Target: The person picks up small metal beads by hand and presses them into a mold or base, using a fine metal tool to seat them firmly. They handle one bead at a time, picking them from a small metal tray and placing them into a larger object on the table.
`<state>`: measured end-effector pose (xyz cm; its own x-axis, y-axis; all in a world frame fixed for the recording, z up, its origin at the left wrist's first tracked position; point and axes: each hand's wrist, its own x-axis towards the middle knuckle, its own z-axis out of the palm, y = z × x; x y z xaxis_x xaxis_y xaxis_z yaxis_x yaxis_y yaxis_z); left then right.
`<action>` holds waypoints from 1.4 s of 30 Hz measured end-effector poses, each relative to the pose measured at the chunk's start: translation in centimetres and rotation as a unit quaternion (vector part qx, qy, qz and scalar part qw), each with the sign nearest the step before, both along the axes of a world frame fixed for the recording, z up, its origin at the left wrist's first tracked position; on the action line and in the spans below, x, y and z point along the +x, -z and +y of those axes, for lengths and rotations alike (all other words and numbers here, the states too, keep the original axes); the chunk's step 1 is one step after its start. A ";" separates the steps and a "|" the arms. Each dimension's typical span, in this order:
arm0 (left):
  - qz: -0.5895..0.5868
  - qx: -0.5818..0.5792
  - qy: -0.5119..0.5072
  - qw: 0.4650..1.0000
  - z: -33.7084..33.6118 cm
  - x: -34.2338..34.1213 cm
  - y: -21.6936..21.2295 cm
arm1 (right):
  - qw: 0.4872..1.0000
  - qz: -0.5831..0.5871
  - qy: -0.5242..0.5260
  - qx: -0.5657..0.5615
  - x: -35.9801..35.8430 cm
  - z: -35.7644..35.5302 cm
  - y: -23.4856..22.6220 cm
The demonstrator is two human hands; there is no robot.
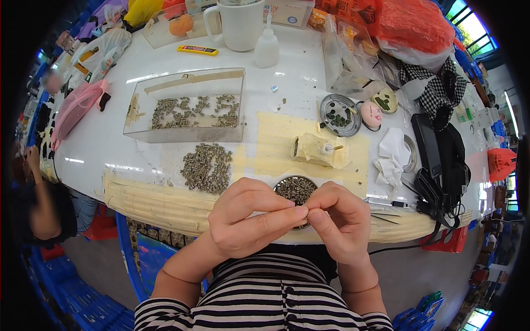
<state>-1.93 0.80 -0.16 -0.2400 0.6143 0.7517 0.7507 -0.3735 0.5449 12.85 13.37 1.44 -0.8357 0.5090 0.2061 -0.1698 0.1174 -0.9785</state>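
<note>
Your left hand (243,218) and right hand (339,218) meet fingertip to fingertip just in front of the small round metal dish of grey-green pieces (295,189), at the near edge of the white worktop (99,143). Each grip is pinched narrow on something tiny — too small to see, likely one piece from the dish. Judged by the loose ones, it is light, stiff and easy to drop; hold it by its ends with fingertip pads, not nails.

Left of the dish lies a loose heap of the same grey-green pieces (207,167); beyond that heap, a clear rectangular plastic tray (185,105) holds more in rows. Just behind the dish — a cream block-shaped jig with a peg (319,149) on yellowish tape. Right of the dish lie thin tweezers (386,205) and a black strap bundle (439,165), close to your right wrist. A white squeeze bottle (266,47) and white mug (240,22) stand far behind the tray.
</note>
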 end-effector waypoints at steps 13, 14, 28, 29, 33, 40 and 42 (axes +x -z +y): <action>0.056 -0.004 -0.059 0.997 0.3 0.4 0.5 | 0.924 0.007 0.149 0.353 -0.3 -0.4 -0.5; 0.065 -0.003 -0.064 0.996 0.3 0.5 0.5 | 0.918 0.007 0.155 0.364 -0.3 -0.5 -0.5; 0.044 -0.012 -0.025 0.999 0.1 0.4 0.5 | 0.964 -0.018 0.105 0.245 0.4 -0.2 -0.4; 0.027 -0.011 -0.011 1.000 0.1 0.3 0.4 | 0.976 -0.016 0.086 0.199 0.4 -0.2 -0.4; -0.003 0.005 0.000 1.000 0.3 0.2 0.3 | 0.996 -0.017 0.049 0.069 0.6 -0.3 -0.2; -0.012 0.013 0.009 1.000 0.2 0.1 0.6 | 0.998 -0.045 0.029 -0.015 0.8 -0.6 -0.1; -0.014 0.015 0.011 1.000 0.1 0.1 0.6 | 0.998 -0.045 0.023 -0.022 0.7 -0.7 -0.1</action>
